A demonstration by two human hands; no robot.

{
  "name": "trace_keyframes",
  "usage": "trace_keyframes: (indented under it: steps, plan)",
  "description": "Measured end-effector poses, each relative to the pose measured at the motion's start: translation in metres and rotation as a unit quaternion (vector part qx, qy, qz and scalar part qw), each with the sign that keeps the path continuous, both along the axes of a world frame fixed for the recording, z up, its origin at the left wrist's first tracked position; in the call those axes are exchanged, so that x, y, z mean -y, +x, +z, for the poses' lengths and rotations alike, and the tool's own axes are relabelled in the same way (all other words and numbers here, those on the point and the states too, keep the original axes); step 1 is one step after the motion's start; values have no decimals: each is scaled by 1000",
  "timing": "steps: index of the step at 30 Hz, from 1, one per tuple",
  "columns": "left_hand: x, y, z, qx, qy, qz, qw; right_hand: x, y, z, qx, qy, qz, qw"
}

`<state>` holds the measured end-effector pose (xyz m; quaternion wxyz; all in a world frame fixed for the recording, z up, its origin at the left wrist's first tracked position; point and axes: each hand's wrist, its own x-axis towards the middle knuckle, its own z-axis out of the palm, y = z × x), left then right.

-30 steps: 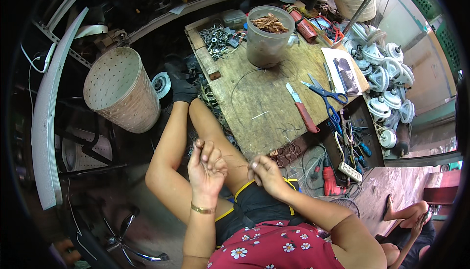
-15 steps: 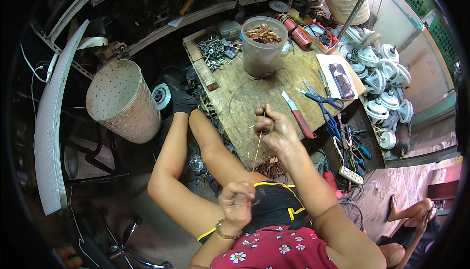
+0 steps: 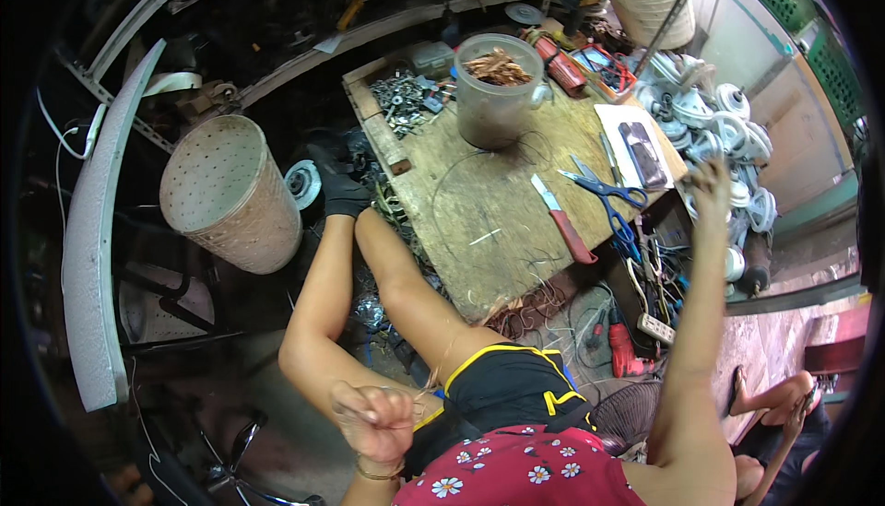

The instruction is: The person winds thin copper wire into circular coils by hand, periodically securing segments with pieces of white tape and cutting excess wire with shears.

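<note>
— Where have the hands got to?

— The left hand (image 3: 376,421) is low down by the lap, curled into a loose fist with the fingertips pinched together. A thin wire (image 3: 441,358) seems to run up from it past the knee, though it is too fine to follow all the way. The right hand (image 3: 712,183) is stretched far out to the right, raised over the edge of the wooden surface (image 3: 479,220), just beside the stack of white round motor parts (image 3: 728,128). I cannot tell whether it is closed on anything; the fingers look bent, but they are small and blurred.

— And on the surface?

— A clear plastic jar (image 3: 493,91) full of copper scraps stands near the far side. A red-handled knife (image 3: 564,220) lies towards the right, with blue-handled scissors (image 3: 608,191) just beside it. More loops of thin wire lie between the jar and the knife. A tray of nuts and bolts (image 3: 406,96) sits at the far left corner.

— Anything on the floor?

— A perforated cream basket (image 3: 230,194) stands to the left of the person's legs, well apart from both hands.
</note>
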<state>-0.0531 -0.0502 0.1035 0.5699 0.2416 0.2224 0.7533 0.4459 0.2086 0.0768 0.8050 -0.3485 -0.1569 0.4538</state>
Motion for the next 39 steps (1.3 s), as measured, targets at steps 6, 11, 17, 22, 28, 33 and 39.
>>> trace_keyframes:
  steps: [6,11,17,22,28,33,39]
  plan:
    - [-75,-8,-29,109,-40,-7,993,128,-77,7,624,-172,344,680]
    - [-100,2,-40,172,-46,-42,983,191,-137,-47,824,-167,494,222]
    - [-106,11,-34,183,-78,-49,979,150,-199,-30,746,-57,514,419]
    - [-113,30,-33,199,-47,-37,978,158,-296,-68,270,4,519,811]
    - [-120,43,-43,110,-156,121,974,141,-377,-41,112,86,327,934]
    - [-121,37,-64,138,-124,80,979,129,-378,-38,341,56,261,901]
    - [-132,51,-40,113,-142,155,971,111,-366,-46,476,111,262,832]
